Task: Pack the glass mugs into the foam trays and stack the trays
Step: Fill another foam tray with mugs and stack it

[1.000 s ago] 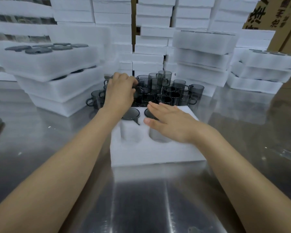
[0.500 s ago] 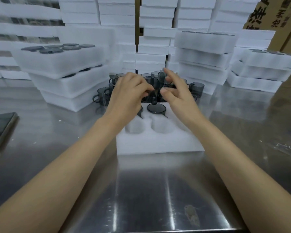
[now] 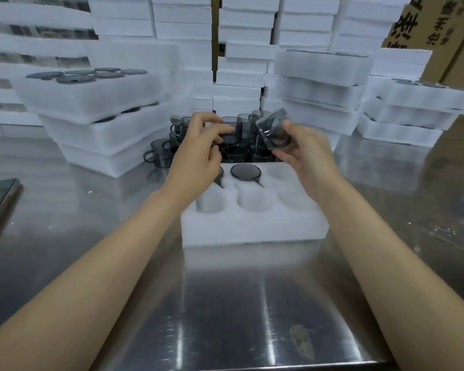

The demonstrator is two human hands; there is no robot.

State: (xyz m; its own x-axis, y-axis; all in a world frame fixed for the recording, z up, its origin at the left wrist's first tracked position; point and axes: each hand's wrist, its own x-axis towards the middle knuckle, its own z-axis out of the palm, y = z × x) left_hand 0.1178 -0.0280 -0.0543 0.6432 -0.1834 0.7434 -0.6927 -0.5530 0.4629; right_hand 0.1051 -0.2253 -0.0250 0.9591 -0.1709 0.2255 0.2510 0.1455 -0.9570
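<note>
right hand grips tilted mug near foam tray far edge.

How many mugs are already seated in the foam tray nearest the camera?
2. One mug sits in the back-middle pocket; a second mug in the back-left pocket, mostly hidden by the left hand.
</note>
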